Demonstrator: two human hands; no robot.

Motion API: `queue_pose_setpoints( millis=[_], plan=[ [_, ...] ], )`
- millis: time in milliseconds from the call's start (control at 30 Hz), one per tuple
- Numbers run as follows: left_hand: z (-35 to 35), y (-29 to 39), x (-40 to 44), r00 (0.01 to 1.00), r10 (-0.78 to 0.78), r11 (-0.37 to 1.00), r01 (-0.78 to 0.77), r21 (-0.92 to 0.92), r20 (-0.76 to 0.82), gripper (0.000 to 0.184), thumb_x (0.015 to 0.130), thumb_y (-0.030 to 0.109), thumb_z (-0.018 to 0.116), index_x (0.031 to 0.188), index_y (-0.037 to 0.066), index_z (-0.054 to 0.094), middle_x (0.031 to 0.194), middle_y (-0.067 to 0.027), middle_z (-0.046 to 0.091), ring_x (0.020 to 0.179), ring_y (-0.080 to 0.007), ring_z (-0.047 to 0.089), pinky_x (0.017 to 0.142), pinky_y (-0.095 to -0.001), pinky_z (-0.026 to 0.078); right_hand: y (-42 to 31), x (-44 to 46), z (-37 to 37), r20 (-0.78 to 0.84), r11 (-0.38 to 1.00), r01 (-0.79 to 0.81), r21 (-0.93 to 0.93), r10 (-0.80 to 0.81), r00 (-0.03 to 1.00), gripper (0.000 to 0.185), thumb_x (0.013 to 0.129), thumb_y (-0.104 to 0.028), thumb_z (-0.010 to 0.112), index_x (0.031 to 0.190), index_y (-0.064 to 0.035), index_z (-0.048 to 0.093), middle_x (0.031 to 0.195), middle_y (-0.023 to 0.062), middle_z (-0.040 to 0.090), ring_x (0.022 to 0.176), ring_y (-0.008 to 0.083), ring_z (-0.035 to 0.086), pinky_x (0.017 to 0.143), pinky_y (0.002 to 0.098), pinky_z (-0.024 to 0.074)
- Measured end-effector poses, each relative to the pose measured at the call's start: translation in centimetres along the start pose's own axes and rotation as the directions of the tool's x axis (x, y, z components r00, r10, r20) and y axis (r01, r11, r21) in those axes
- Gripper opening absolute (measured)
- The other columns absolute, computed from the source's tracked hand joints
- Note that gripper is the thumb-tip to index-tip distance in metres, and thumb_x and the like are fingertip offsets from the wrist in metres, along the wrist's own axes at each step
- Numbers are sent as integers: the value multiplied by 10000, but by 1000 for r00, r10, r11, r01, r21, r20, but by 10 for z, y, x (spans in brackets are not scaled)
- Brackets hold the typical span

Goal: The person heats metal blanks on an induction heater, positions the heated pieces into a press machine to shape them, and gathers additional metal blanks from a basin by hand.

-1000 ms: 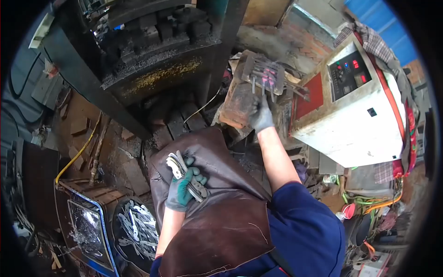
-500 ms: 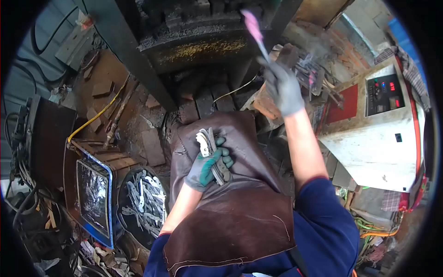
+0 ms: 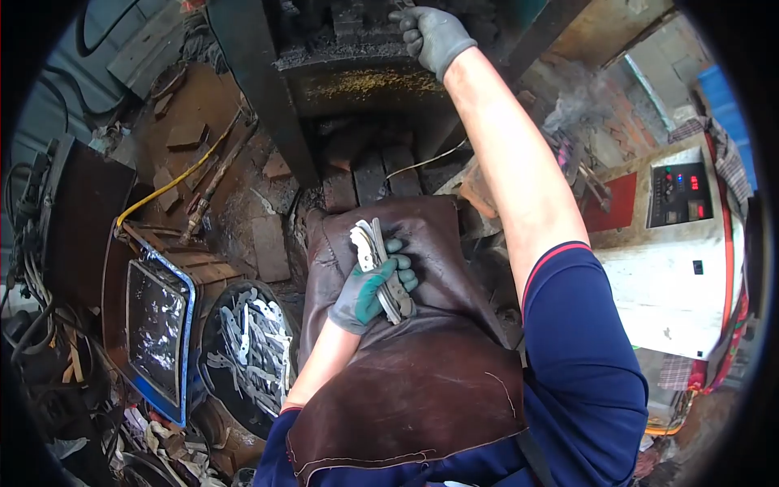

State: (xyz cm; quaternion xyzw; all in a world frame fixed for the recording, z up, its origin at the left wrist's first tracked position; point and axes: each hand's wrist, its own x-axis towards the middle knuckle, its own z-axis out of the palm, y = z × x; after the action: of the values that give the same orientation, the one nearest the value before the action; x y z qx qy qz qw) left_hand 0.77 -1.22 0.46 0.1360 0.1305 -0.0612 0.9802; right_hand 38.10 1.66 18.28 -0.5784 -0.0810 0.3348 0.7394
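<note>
My gloved left hand [image 3: 365, 294] is closed around a bundle of flat metal pieces [image 3: 378, 268] above the brown leather apron on my lap. At the top, my gloved right hand [image 3: 436, 36] reaches to the dark machine [image 3: 369, 61], its fingers closed on the end of a metal piece [image 3: 401, 5]. The far part of that piece is cut off by the frame edge. A round black container [image 3: 247, 349] with many similar metal pieces stands at the lower left.
A white control cabinet [image 3: 661, 268] with red digits stands at the right. Behind my right arm lies a rack of rods [image 3: 596, 188]. A blue-edged frame [image 3: 188, 349] and a yellow hose [image 3: 174, 183] are at the left. Bricks [image 3: 270, 247] lie on the floor.
My right hand has lifted a pink-glowing metal piece off the rack and moved it up and left to the machine. My left hand keeps its bundle. The view has shifted.
</note>
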Motion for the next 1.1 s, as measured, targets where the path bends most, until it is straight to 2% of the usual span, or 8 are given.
queue_pose_setpoints(
  millis=[133,200,333,467,533,667,800,1100],
  plan=[
    [-3,2,0,1000,-1,999,1,-50,15,340,939,65,517,1273,47,454,1041,-117,618,919,-263,638,849,-450,544,2,-69,11,9,996,45,75,-45,999,167,917,-180,517,813,-69,585,579,-6,480,446,120,405,400,257,314],
    [-5,3,0,999,-11,997,15,-79,39,331,941,62,512,1267,48,458,1046,-120,619,921,-263,638,852,-450,542,36,-96,-12,82,982,139,-130,-129,988,329,969,-313,449,1030,-42,625,640,-33,474,491,84,399,456,225,352],
    [-5,1,0,999,-22,998,24,-51,37,285,947,83,520,1227,34,494,1063,-132,625,957,-280,641,849,-447,547,104,-174,-33,178,820,-50,-570,182,967,474,874,-520,585,958,-60,659,694,37,594,591,110,558,545,273,450],
    [0,-2,-2,999,-52,998,52,29,-8,268,949,98,526,1208,28,509,1097,-145,625,990,-294,641,847,-447,552,168,-208,-7,112,471,-21,-882,252,961,400,837,-398,682,907,-4,672,735,91,661,624,111,609,553,275,478],
    [-2,-3,-2,996,-85,992,86,93,-22,306,936,83,550,1232,34,495,1140,-153,609,1015,-298,635,868,-435,547,174,-212,-2,80,494,-41,-869,221,972,399,848,-371,677,882,27,670,726,113,672,609,101,612,539,279,477],
    [-12,-5,-2,984,-172,984,174,31,-35,350,939,122,553,1253,-9,474,1159,-183,594,996,-312,634,852,-408,551,183,-215,-41,4,618,-23,-786,42,999,344,886,-317,644,808,18,645,581,73,587,450,120,521,442,279,420],
    [-6,-7,0,996,-22,995,29,91,-84,228,956,133,521,1173,65,526,1141,-155,608,1011,-299,633,794,-423,571,127,-264,-103,-290,982,-22,-188,-34,956,240,938,-248,565,902,-21,634,645,30,590,528,100,565,456,237,431],
    [0,-8,1,991,-33,995,45,88,-131,195,951,91,525,1145,71,542,1098,-125,617,988,-295,640,789,-424,570,161,-292,-208,-541,881,415,229,-240,806,302,956,-90,465,1230,29,507,1098,169,631,972,243,648,774,331,556]
  ],
)
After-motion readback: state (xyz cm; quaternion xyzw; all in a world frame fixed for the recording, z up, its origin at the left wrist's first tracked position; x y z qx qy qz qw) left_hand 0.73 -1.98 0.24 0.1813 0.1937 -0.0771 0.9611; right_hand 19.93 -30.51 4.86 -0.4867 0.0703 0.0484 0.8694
